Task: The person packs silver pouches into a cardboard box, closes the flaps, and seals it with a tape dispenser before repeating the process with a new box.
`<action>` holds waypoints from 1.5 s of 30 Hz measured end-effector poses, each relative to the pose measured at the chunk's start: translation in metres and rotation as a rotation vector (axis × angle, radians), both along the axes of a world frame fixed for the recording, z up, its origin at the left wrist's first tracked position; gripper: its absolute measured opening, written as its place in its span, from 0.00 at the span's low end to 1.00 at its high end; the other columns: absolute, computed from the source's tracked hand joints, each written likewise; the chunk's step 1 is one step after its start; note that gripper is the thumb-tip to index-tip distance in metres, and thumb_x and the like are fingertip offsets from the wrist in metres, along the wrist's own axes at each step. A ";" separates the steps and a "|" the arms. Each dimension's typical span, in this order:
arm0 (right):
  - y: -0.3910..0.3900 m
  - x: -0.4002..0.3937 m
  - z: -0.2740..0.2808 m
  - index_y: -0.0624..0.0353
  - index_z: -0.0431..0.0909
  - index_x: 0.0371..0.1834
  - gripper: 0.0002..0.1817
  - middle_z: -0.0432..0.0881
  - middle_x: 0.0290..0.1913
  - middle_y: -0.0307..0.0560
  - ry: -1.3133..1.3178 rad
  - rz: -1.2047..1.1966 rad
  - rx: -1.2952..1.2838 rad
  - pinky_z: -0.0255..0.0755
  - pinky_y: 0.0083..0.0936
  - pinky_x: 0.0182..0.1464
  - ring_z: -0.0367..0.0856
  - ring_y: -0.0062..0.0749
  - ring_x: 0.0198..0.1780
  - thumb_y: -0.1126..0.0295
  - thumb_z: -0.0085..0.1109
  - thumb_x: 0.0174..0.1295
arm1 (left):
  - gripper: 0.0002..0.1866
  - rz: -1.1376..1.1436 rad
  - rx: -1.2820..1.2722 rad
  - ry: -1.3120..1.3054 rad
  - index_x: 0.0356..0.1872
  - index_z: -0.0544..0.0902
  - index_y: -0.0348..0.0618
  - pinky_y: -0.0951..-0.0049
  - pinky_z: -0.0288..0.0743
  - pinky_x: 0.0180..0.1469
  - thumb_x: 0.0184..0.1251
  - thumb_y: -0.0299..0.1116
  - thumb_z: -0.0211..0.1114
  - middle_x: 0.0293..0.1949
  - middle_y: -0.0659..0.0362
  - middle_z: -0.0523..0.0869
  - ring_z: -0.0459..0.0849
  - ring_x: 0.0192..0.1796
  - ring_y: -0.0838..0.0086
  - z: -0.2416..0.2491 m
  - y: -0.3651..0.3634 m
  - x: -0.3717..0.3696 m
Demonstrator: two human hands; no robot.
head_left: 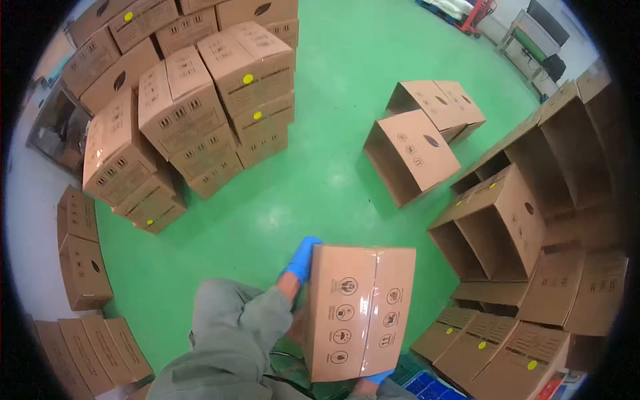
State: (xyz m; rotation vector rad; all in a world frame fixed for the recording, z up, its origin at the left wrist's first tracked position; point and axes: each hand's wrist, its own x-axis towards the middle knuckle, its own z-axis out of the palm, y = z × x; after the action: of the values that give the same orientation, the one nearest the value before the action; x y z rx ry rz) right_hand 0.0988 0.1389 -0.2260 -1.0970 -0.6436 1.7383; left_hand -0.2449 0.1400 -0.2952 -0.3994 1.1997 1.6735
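We find the box [360, 312] held low in front of the body, its long axis running away from us, printed face up. Left hand [303, 259], blue-gloved, clasps the far left corner; right hand [379, 377] grips the near edge, fingers mostly hidden. Open cartons [497, 230] lie right; sealed stacks [193, 100] lie far left.

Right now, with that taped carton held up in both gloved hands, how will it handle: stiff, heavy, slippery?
The carton looks stiff: its faces stay flat and the seam is taped. Probably not very heavy, since the left hand and right hand grip only its edges. The smooth cardboard could slip against the gloves.
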 end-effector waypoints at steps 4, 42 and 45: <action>0.073 -0.145 0.085 0.62 0.73 0.58 0.26 0.78 0.58 0.53 0.101 0.099 0.198 0.75 0.36 0.56 0.77 0.43 0.56 0.52 0.41 0.71 | 0.18 0.288 0.419 0.657 0.48 0.76 0.46 0.73 0.73 0.53 0.76 0.49 0.47 0.43 0.64 0.79 0.75 0.46 0.78 0.208 -0.040 -0.130; 0.118 0.040 0.115 0.61 0.71 0.65 0.20 0.80 0.58 0.48 -0.776 0.611 0.005 0.68 0.24 0.62 0.78 0.31 0.59 0.72 0.52 0.70 | 0.25 -0.083 0.317 0.459 0.58 0.77 0.32 0.65 0.75 0.54 0.63 0.37 0.67 0.52 0.53 0.83 0.82 0.50 0.66 -0.024 0.459 -0.075; 0.112 0.045 0.124 0.57 0.74 0.62 0.21 0.83 0.54 0.49 -0.832 0.612 0.043 0.74 0.30 0.57 0.82 0.37 0.54 0.63 0.55 0.69 | 0.26 -0.177 0.427 0.663 0.60 0.75 0.29 0.67 0.71 0.60 0.64 0.35 0.66 0.55 0.52 0.81 0.80 0.55 0.65 0.097 0.392 -0.054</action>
State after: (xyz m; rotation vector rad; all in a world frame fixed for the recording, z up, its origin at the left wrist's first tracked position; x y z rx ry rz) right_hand 0.1441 0.2504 -0.1022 -1.7225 -1.6565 1.6844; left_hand -0.2985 0.5319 -0.1985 0.5522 1.2368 1.9023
